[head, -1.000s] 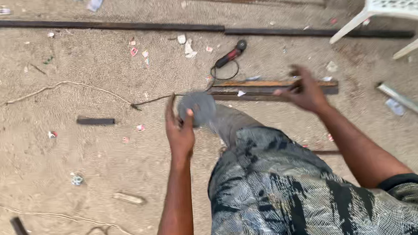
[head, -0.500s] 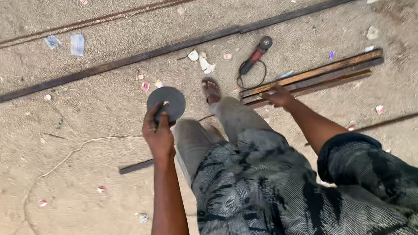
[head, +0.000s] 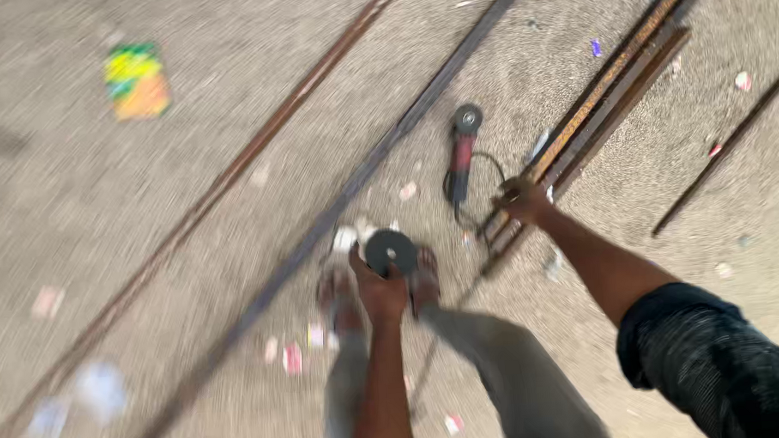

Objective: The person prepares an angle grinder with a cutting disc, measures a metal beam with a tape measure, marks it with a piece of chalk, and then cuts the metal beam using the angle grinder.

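Now nearer to the grinder point(head: 460, 153) than before. Left hand point(head: 380, 294) pinching a disc point(head: 389, 250); right hand point(head: 522, 201) closed on bars point(head: 602, 91).

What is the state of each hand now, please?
Left hand: closed on a dark round disc.
Right hand: at the end of the rusty metal bars; grip cannot be told.

Motion blur smears the ground litter point(head: 136, 79); the bottom edge crops both forearms.
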